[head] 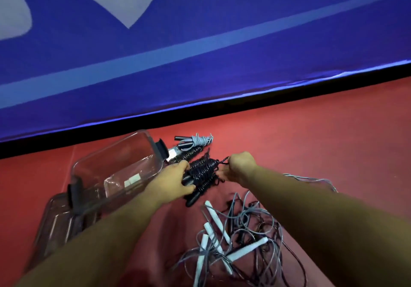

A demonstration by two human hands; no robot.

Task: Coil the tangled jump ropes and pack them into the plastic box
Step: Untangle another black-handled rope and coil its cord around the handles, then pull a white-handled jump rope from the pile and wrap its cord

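Note:
My left hand (175,181) grips a black jump rope (201,172) wound into a tight bundle around its handles, low over the red floor. My right hand (239,166) pinches the loose black cord end at the bundle's right side. The clear plastic box (115,169) stands tilted just left of my left hand, with black clips on its ends. A coiled grey rope with dark handles (195,142) lies beyond the bundle. A tangle of grey and black ropes with white handles (240,237) sprawls on the floor below my hands.
The box's clear lid (57,226) lies flat at the lower left, partly under the box. A blue padded wall (200,53) with a black base strip runs across the back. Red floor (311,131) stretches to the right.

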